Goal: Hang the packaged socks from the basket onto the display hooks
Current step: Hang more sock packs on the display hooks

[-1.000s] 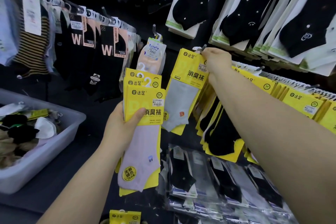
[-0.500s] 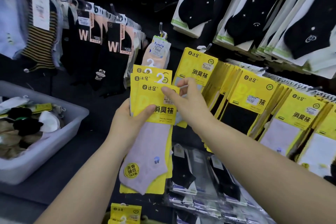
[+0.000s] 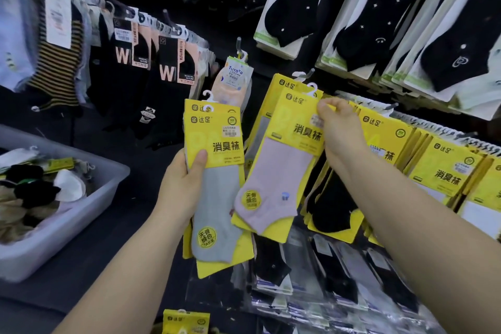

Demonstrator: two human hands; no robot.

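Left hand (image 3: 181, 187) grips a small stack of yellow packs (image 3: 214, 184), grey sock on top, thumb across the front. Right hand (image 3: 343, 135) pinches the pink pack (image 3: 282, 176) by its top corner, just under a hook (image 3: 310, 73). Basket (image 3: 81, 225) sits off to the left.

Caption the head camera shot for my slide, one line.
Right hand pinches a pink sock pack near a display hook; left hand grips a stack of yellow packs.

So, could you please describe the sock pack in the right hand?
Find the yellow-carded sock packs on the hooks. At their left end, the right hand pinches the top of the pale pink sock pack; the left hand grips a grey sock pack.
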